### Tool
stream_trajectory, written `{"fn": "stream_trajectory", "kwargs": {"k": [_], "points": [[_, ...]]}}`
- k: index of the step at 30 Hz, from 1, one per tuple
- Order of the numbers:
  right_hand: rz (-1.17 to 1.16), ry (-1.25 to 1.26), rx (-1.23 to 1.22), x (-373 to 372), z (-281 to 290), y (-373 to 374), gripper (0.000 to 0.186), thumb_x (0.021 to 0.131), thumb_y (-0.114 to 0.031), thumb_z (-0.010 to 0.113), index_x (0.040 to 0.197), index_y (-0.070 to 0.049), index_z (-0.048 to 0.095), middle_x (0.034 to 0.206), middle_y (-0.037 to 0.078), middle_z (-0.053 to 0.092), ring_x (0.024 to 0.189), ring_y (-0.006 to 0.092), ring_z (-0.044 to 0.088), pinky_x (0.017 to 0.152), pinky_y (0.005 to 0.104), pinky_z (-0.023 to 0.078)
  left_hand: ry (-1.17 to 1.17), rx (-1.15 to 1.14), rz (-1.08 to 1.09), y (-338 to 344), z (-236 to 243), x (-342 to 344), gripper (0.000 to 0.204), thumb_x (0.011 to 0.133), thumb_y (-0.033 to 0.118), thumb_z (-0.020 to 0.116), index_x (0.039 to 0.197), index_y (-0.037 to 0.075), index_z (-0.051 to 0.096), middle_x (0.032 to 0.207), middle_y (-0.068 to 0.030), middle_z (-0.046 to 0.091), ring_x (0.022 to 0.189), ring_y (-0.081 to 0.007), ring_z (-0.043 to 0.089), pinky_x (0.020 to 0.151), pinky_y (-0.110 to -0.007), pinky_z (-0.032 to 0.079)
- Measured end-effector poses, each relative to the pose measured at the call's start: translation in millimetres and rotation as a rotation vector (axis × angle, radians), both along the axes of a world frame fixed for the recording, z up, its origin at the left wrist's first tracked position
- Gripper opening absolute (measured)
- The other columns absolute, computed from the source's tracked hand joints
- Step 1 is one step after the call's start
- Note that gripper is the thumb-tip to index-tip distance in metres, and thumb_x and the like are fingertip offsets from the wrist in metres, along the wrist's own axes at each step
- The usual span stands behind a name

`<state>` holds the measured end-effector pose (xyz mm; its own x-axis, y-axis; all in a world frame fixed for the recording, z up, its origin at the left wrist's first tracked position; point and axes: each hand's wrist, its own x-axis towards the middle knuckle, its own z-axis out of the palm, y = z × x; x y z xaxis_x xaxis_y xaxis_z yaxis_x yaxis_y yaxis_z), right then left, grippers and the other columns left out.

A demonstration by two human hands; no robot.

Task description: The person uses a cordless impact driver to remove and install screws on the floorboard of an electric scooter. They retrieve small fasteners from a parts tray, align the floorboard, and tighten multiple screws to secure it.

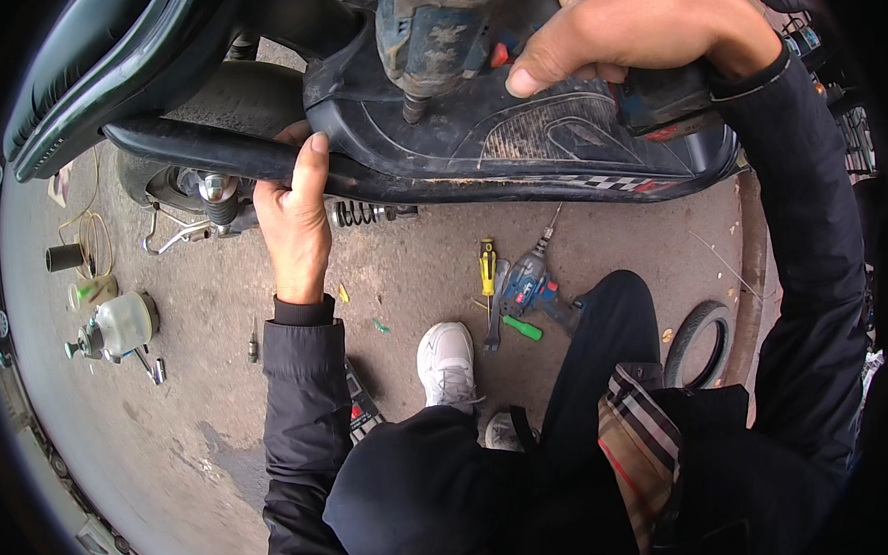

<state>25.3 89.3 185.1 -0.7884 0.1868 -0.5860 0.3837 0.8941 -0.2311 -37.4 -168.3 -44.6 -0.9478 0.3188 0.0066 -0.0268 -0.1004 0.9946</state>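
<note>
Our left hand (297,219) grips the scooter's black side rail (199,150), left of centre; our right hand (634,30) grasps a cordless impact driver (433,37) at upper centre, its long axis near vertical, nose pointing down-frame over the footboard (449,131). The top edge crops it; bit contact stays unclear.

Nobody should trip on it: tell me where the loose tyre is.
In the head view, the loose tyre lies on the ground at the right, beside the kerb and right of the person's knee.
</note>
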Motion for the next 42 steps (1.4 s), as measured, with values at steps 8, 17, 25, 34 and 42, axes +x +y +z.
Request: {"fn": "stream_trajectory", "kwargs": {"k": [8,17,25,34,42], "points": [[-0.216,-0.131,-0.170,-14,11,-6,0.039,0.090,-0.037,0.083,0.072,-0.004,0.071,0.064,-0.001,0.060,0.056,0.0100,0.054,0.055,0.0260,0.042,0.014,-0.017,-0.031,-1,-1,1,0.063,0.100,0.037,0.076,0.140,-0.009,0.062,0.132,-0.0154,0.068,0.123,-0.0206,0.062,0.112,-0.036,0.045],[-0.034,0.015,-0.045,-8,1,-2,0.033,0.093,-0.031,0.082,0.076,-0.004,0.071,0.062,0.000,0.059,0.053,0.0121,0.051,0.054,0.0287,0.039,0.002,-0.021,-0.013,-2,-5,0,0.068,0.099,0.040,0.076,0.144,-0.008,0.061,0.134,-0.0174,0.067,0.127,-0.0238,0.062,0.115,-0.038,0.043],[-0.364,0.095,-0.270,27,54,0,0.032,0.092,-0.030,0.082,0.103,-0.001,0.074,0.063,0.000,0.058,0.052,0.0121,0.050,0.053,0.0268,0.040,0.026,-0.078,-0.027,-1,2,1,0.071,0.099,0.043,0.074,0.146,-0.009,0.059,0.140,-0.0211,0.065,0.132,-0.0280,0.060,0.122,-0.041,0.037],[-0.577,0.440,-0.677,146,-75,28,0.051,0.086,-0.016,0.088,0.129,-0.001,0.065,0.085,0.003,0.067,0.058,0.0087,0.053,0.051,0.0263,0.044,-0.059,0.116,-0.055,1,-1,0,0.069,0.094,0.029,0.076,0.148,-0.009,0.056,0.145,-0.0206,0.063,0.137,-0.0278,0.056,0.125,-0.041,0.031],[-0.833,0.495,-0.846,189,-101,13,0.051,0.079,-0.011,0.088,0.121,0.004,0.065,0.087,0.007,0.067,0.059,0.0109,0.055,0.054,0.0265,0.043,0.001,0.110,-0.040,10,-7,0,0.072,0.098,0.030,0.068,0.155,-0.008,0.048,0.155,-0.0196,0.053,0.143,-0.0269,0.050,0.124,-0.041,0.034]]}}
